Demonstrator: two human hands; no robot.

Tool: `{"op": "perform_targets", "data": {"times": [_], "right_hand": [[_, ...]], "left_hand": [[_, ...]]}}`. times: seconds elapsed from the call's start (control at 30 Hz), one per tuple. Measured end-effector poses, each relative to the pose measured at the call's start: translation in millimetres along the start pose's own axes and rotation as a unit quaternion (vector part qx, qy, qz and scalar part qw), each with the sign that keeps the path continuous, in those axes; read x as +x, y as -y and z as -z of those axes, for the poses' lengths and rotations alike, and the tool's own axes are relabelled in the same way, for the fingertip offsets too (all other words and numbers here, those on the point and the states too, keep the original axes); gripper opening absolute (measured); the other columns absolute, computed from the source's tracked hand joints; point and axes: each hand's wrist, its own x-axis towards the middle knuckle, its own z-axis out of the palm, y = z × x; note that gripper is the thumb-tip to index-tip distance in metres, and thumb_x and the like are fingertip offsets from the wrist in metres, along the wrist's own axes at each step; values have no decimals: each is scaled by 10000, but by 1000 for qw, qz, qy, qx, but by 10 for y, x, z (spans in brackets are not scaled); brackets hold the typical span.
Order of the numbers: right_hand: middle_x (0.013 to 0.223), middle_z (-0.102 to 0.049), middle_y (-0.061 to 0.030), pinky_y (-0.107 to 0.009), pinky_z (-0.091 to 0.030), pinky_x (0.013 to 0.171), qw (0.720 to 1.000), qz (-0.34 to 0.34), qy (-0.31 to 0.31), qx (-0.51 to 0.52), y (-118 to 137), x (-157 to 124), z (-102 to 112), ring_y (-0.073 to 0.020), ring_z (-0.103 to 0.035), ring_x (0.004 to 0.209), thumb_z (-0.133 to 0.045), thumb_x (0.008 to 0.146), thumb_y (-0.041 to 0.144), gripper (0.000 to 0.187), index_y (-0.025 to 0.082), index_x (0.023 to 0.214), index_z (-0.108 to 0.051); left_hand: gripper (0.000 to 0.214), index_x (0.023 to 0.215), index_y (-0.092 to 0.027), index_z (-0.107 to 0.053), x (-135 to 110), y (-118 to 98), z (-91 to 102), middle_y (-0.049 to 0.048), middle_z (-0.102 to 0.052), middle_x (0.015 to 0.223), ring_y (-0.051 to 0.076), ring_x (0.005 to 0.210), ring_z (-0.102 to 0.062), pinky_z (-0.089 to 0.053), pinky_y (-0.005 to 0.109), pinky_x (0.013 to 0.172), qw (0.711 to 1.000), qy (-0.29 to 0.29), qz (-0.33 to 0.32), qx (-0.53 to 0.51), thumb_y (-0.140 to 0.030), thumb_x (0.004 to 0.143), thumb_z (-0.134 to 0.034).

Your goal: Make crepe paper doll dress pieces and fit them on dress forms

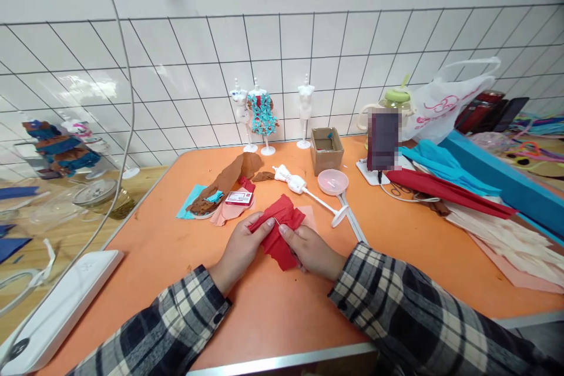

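Both my hands hold a folded piece of red crepe fabric (279, 229) over the orange table (176, 258). My left hand (240, 249) pinches its left edge. My right hand (311, 249) is closed on its right side, with a thin needle or pin showing between thumb and finger near the cloth's middle. Just behind the cloth lies a white doll mannequin on its stand (308, 191), tipped over. Both sleeves are dark plaid.
At the back stand three small mannequins, one in a teal ruffled dress (263, 114). A cardboard box (326, 150), pink lid (332, 181), phone on a stand (383, 140), brown and teal scraps (215, 191) and stacked coloured paper (484, 188) are around. A white device (61, 305) lies left.
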Motion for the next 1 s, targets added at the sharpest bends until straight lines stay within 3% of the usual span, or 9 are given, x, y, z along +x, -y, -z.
{"op": "perform_targets", "data": {"times": [0.43, 0.63, 0.83, 1.0], "right_hand": [[414, -420, 40, -214, -284, 332, 999, -31, 3, 6, -66, 25, 0, -85, -383, 340, -301, 930, 674, 590, 201, 601, -431], [549, -479, 32, -202, -316, 408, 999, 18, -14, 35, -89, 49, -1, -86, -428, 461, -391, 901, 677, 536, 184, 706, -467], [418, -416, 37, -206, -291, 359, 999, -39, 9, -6, -44, 32, 6, -80, -380, 361, -290, 927, 682, 615, 197, 573, -422], [394, -410, 33, -209, -291, 339, 999, -43, 11, -14, -22, 27, 12, -76, -372, 329, -269, 922, 696, 652, 201, 519, -401]], "left_hand": [[305, 818, -145, -665, -21, -49, -17, 21, -660, 748, 168, 685, -564, -435, 264, 637, 996, -14, -36, 82, -450, 800, -677], [299, 819, -168, -650, -16, -49, -24, 21, -662, 783, 186, 727, -582, -448, 276, 663, 997, -2, -27, 68, -467, 808, -664], [319, 793, -167, -652, -19, -58, -17, 25, -663, 768, 194, 736, -582, -449, 285, 679, 996, -5, -41, 81, -486, 789, -666], [300, 809, -164, -659, -29, -57, -3, 23, -663, 770, 189, 735, -584, -463, 293, 709, 997, 8, -42, 64, -464, 799, -671]]}}
